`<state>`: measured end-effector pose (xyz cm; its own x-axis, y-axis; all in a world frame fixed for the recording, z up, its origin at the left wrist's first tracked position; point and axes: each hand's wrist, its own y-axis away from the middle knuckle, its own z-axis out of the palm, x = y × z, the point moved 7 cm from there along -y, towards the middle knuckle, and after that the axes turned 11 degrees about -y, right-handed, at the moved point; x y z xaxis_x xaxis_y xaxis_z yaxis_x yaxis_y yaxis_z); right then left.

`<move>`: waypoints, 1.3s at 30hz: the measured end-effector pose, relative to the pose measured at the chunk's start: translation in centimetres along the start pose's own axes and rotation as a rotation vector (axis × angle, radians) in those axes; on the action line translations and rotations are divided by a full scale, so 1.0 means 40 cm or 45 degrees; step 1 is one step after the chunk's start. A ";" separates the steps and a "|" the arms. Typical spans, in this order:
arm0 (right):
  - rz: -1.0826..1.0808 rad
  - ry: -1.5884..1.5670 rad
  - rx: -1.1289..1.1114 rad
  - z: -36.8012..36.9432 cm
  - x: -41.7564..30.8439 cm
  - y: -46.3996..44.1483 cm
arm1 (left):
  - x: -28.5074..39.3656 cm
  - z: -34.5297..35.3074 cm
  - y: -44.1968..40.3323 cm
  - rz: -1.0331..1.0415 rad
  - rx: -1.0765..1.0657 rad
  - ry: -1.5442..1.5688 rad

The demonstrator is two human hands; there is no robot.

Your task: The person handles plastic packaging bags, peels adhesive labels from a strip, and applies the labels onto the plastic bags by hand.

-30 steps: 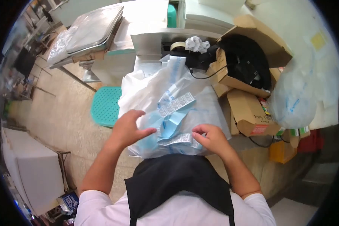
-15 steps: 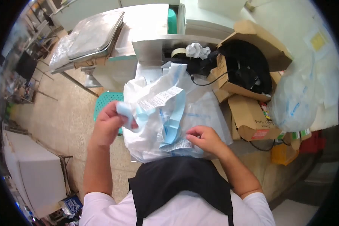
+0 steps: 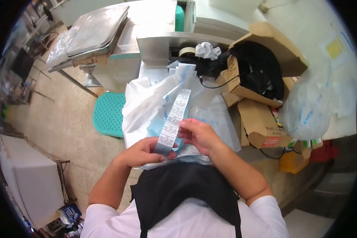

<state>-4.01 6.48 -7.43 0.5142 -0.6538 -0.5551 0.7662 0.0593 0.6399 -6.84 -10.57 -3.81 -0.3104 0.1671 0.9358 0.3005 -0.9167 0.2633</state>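
Observation:
A long strip of printed labels (image 3: pixel 173 121) with pale blue backing runs up from my hands over the plastic bags. My left hand (image 3: pixel 150 152) holds its lower end, fingers behind the strip. My right hand (image 3: pixel 198 136) pinches the strip's right edge, thumb and forefinger together. Beneath lie white and clear plastic bags (image 3: pixel 220 111) with blue print. More of the label strip (image 3: pixel 187 150) lies on the bags just below my right hand, partly hidden by it.
Open cardboard boxes (image 3: pixel 263 121) and a black item (image 3: pixel 261 67) are at the right, beside a clear plastic bag (image 3: pixel 307 113). A tape roll (image 3: pixel 186 51) and crumpled paper (image 3: pixel 207 50) lie behind. A teal stool (image 3: pixel 109 113) and metal trays (image 3: pixel 95 33) are at left.
My left hand has moved right and down, close to my right hand. The strip, bunched in my left hand before, now stretches straight. My right hand has moved left and up onto it.

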 end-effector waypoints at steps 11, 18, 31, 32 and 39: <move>-0.326 -0.015 0.097 -0.057 -0.117 0.082 | 0.063 0.046 -0.084 -0.021 0.262 0.126; -0.956 0.588 0.307 -0.067 -0.214 0.174 | 0.068 0.069 -0.143 0.075 0.310 0.172; -1.520 1.839 0.069 0.134 -0.230 0.294 | 0.097 0.049 -0.121 0.203 0.546 -0.153; -1.521 1.884 0.052 0.137 -0.229 0.292 | 0.101 0.050 -0.120 0.184 0.513 -0.240; -1.579 2.084 -0.086 0.158 -0.222 0.274 | 0.098 0.040 -0.114 0.138 0.450 -0.397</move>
<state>-2.62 8.15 7.87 -0.4165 0.7790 -0.4687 0.8938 0.2567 -0.3677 -7.98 -5.15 -0.96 0.0087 0.2281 0.9736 0.6210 -0.7644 0.1735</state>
